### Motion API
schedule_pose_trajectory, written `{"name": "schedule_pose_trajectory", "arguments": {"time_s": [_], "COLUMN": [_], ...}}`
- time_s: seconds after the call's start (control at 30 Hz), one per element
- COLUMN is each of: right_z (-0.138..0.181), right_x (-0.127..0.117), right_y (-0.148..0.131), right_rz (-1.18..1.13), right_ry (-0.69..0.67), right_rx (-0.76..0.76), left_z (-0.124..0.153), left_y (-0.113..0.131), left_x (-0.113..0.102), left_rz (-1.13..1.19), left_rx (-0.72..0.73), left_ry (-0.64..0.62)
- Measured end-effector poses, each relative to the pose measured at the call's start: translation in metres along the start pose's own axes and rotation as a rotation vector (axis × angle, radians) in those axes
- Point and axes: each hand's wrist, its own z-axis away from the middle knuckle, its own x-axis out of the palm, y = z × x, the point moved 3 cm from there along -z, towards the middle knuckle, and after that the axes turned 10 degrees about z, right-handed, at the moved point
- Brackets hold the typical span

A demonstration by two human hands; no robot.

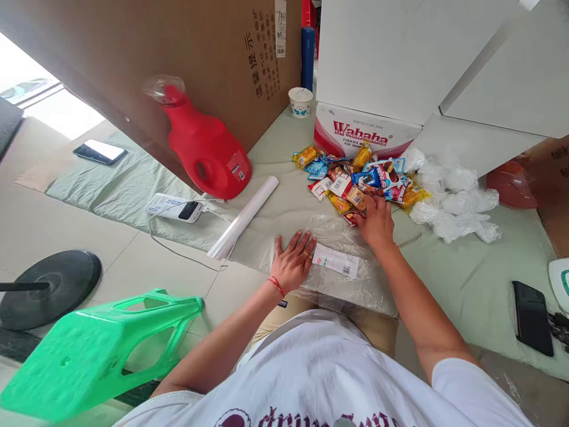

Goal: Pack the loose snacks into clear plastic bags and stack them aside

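Note:
My left hand [293,259] lies flat with its fingers spread, pressing the edge of a sheet of clear plastic film [377,284]. On that film, just right of these fingers, rests a long white packet [336,261] with a barcode. My right hand [377,220] reaches to the near edge of a heap of wrapped snacks [340,185] in red, yellow, blue and brown wrappers. Its thumb and fingers are apart, touching packets, and some fingertips are hidden among them. To the right of the heap are several bundles wrapped in clear film [457,198].
A roll of clear film [243,218], a white power bank [173,207] with a cable and a red jug [208,148] stand left. Behind are a Wahaha carton [364,133] and a paper cup [301,102]. A green stool [102,350] is lower left; a black phone [532,317] lies right.

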Motion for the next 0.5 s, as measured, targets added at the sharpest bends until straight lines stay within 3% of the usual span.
{"name": "schedule_pose_trajectory", "arguments": {"time_s": [0.1, 0.2, 0.37, 0.5], "right_z": [-0.039, -0.047, 0.001, 0.064], "right_x": [0.012, 0.012, -0.026, -0.037], "right_y": [0.008, 0.023, 0.043, 0.013], "right_rz": [0.018, -0.058, -0.332, -0.364], "right_ry": [-0.022, 0.013, 0.025, -0.084], "right_rx": [0.000, -0.020, -0.093, -0.310], "left_z": [0.000, 0.000, 0.001, 0.001], "left_y": [0.001, 0.001, -0.002, -0.003], "left_x": [-0.001, -0.001, 0.002, 0.002], "left_rz": [-0.001, 0.009, 0.025, 0.030], "left_rx": [0.001, -0.009, -0.011, -0.008], "left_ry": [0.008, 0.020, 0.033, 0.038]}}
